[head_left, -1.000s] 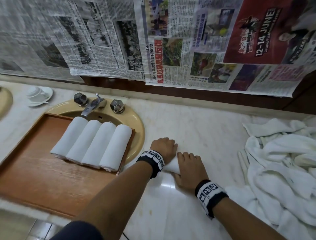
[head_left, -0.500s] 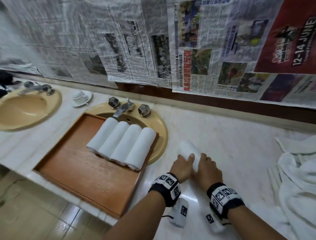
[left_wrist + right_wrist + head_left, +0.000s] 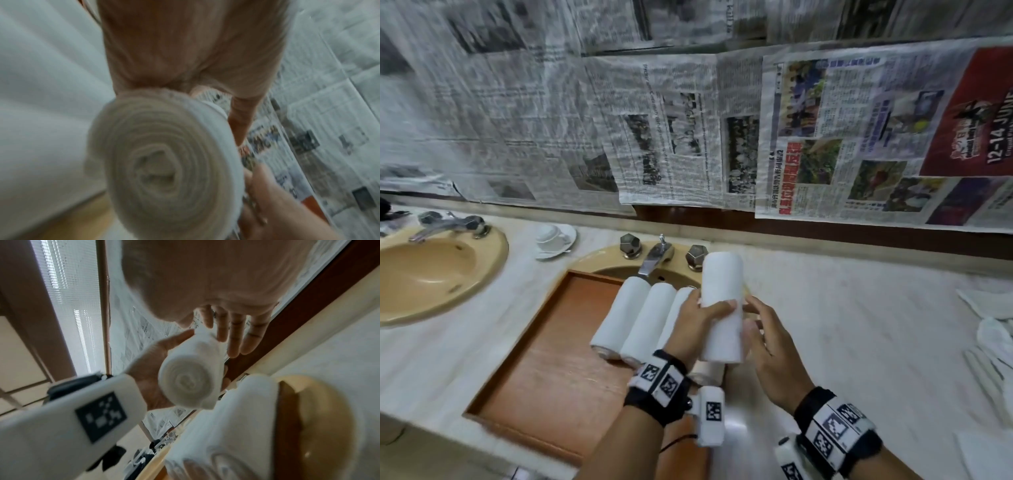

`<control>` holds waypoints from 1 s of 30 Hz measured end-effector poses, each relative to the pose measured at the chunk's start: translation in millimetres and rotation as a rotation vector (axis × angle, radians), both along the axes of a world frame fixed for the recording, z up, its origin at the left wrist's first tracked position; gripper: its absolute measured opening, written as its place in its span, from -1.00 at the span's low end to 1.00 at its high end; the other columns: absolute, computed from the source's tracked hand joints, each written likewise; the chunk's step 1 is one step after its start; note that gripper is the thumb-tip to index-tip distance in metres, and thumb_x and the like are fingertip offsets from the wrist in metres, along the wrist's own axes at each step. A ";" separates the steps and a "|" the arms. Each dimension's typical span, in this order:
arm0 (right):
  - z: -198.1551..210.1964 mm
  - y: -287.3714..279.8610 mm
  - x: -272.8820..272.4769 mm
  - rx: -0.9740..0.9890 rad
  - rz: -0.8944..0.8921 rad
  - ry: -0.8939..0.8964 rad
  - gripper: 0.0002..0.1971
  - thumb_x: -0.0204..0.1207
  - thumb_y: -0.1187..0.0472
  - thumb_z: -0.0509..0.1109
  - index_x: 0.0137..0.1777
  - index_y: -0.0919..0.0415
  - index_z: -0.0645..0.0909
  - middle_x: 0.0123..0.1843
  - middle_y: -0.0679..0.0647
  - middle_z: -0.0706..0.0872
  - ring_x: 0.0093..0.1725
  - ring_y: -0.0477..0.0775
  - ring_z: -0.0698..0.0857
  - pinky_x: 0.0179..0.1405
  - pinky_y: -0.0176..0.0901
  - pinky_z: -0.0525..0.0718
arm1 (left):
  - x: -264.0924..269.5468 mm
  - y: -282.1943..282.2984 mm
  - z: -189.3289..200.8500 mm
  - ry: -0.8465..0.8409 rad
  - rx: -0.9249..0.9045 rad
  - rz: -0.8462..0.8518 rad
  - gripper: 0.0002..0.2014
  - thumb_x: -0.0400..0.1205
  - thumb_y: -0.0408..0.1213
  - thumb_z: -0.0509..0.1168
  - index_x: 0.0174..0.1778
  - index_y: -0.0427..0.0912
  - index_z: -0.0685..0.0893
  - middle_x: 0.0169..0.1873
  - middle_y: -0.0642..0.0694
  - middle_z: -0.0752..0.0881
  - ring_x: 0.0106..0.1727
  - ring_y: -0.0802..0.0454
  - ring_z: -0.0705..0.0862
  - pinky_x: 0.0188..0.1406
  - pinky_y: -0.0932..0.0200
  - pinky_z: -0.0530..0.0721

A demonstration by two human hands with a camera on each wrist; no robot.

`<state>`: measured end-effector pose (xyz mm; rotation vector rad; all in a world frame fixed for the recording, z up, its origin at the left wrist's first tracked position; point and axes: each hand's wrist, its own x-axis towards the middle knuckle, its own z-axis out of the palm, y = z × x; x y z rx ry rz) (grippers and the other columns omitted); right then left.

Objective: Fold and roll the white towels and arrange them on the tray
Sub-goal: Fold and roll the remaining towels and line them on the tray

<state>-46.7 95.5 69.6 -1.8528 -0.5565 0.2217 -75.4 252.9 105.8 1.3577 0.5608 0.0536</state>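
Above tray's (image 3: 524, 346) right edge, left hand (image 3: 690, 329) holding rolled towel (image 3: 722, 305)

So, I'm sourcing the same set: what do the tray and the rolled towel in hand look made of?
Tray: looks like reddish-brown wood with a smooth finish and faint grain, though it could be veneer. Rolled towel: soft white cloth, probably cotton terry; its end shows fuzzy spiral layers.
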 end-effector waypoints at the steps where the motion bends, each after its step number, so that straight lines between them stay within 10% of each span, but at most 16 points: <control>1: -2.3 19.3 -3.2 -0.016 -0.028 0.019 -0.53 0.75 -0.13 0.12 0.61 -0.08 0.33 0.48 -0.18 0.50 0.41 -0.23 0.53 0.40 -0.09 0.58 | -11.3 23.7 3.0 -0.001 0.015 -0.005 -0.49 0.42 -0.18 0.58 0.26 -0.22 0.64 0.07 -0.27 0.81 0.04 -0.29 0.82 0.01 -0.25 0.82; 13: -57.3 126.7 -11.1 -0.509 -0.297 0.218 -0.29 0.76 -0.17 0.06 0.79 0.01 -0.16 0.80 -0.02 -0.28 0.77 0.00 -0.17 0.72 -0.03 -0.10 | -61.3 287.1 -36.6 0.262 0.335 0.057 -0.50 0.41 -0.06 0.56 0.20 -0.22 0.67 -0.08 -0.22 0.82 -0.16 -0.20 0.81 -0.30 -0.03 0.75; 17: -63.7 125.1 -5.9 -0.530 -0.330 0.195 -0.28 0.76 -0.15 0.07 0.78 -0.03 -0.20 0.80 -0.06 -0.26 0.77 -0.04 -0.14 0.69 -0.07 -0.07 | -44.9 299.7 -65.3 0.398 0.450 -0.041 -0.43 0.39 0.10 0.54 0.22 -0.11 0.63 0.02 -0.14 0.79 -0.04 -0.16 0.79 0.04 -0.15 0.77; 21: -67.6 124.6 -2.0 -0.519 -0.340 0.210 -0.34 0.79 -0.06 0.03 0.78 -0.07 -0.21 0.80 -0.11 -0.23 0.76 -0.08 -0.11 0.70 -0.04 -0.05 | -31.8 284.2 -81.0 0.399 0.595 -0.127 -0.40 0.55 -0.02 0.51 0.45 -0.19 0.55 0.24 -0.20 0.69 0.09 -0.13 0.65 -0.03 0.07 0.53; 26: -72.0 125.9 1.4 -0.526 -0.360 0.188 -0.37 0.81 0.03 0.03 0.78 -0.05 -0.18 0.81 -0.08 -0.19 0.76 -0.07 -0.09 0.70 -0.06 -0.04 | -22.1 272.1 -96.8 0.445 0.635 -0.170 -0.06 0.25 0.38 0.26 0.44 -0.22 0.57 0.32 -0.24 0.66 0.25 -0.26 0.63 0.30 -0.19 0.63; 30: -73.1 124.5 3.2 -0.534 -0.370 0.179 -0.37 0.81 0.05 0.04 0.78 -0.02 -0.16 0.81 -0.07 -0.16 0.77 -0.05 -0.06 0.70 -0.05 0.00 | -17.7 268.4 -87.1 0.533 0.726 -0.266 -0.15 0.58 0.33 0.07 0.65 -0.22 0.33 0.59 -0.33 0.37 0.57 -0.37 0.34 0.56 -0.28 0.29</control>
